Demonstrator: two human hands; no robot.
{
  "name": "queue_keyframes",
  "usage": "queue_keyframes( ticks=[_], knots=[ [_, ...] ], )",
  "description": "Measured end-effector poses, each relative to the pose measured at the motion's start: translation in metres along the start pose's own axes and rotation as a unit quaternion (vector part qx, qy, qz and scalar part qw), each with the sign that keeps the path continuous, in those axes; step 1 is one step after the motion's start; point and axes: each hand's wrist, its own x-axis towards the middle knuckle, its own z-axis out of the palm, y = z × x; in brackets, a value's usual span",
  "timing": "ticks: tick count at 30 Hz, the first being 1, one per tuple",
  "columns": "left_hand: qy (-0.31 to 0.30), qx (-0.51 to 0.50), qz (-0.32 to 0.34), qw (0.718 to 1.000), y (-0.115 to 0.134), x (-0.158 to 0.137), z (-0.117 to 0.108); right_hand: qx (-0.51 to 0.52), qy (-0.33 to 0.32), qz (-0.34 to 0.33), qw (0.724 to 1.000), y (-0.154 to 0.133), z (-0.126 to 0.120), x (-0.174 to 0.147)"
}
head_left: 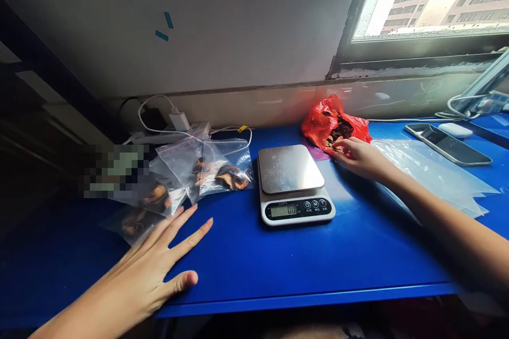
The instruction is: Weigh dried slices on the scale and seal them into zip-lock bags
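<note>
My left hand (163, 259) is open, fingers spread, palm down at the table's left side. Its fingertips reach the edge of several clear zip bags (178, 161) that hold brown dried slices (233, 177). My right hand (360, 156) is at the mouth of a red plastic bag (318, 122), its fingers curled together against the dark dried pieces (342, 130) inside. Whatever is between those fingertips is too small to make out. Between my hands stands a digital kitchen scale (292, 169); its steel plate is bare and the display reads 0.0.
Flat clear bags (429, 175) lie under and beyond my right forearm. A phone (447, 143) and a white case (455, 130) are at the back right. A power strip (199, 130) with a white charger (178, 119) and cables runs along the wall.
</note>
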Motion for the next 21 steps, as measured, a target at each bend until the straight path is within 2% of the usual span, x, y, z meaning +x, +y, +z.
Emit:
queue_keyframes(
  ticks=[3,6,8,10,12,14,15,21],
  knots=[
    [0.027,-0.005,-0.071,0.997,-0.011,-0.011,0.01,-0.004,-0.005,0.004,1.0,0.001,-0.001,0.0],
    [0.056,-0.017,-0.13,0.99,-0.003,-0.022,0.011,-0.005,-0.007,0.009,1.0,0.002,-0.001,0.0],
    [0.097,-0.037,-0.139,0.985,0.007,-0.025,0.003,-0.004,-0.006,0.013,1.0,0.002,-0.001,0.0],
    [0.158,-0.073,-0.116,0.978,0.016,-0.022,-0.011,-0.002,-0.002,0.019,1.0,0.001,-0.001,0.0],
    [0.244,-0.114,-0.102,0.958,0.022,-0.011,-0.029,-0.002,0.003,0.025,1.0,0.0,-0.001,0.0],
    [0.285,-0.128,-0.11,0.944,0.024,0.009,-0.044,-0.004,0.007,0.027,1.0,0.0,-0.001,0.0],
    [0.295,-0.145,-0.093,0.94,0.023,0.021,-0.049,-0.004,0.008,0.026,1.0,0.0,-0.001,0.0],
    [0.252,-0.199,-0.07,0.944,0.014,0.092,-0.064,-0.01,0.035,0.023,0.999,0.0,0.001,0.007]
  ],
)
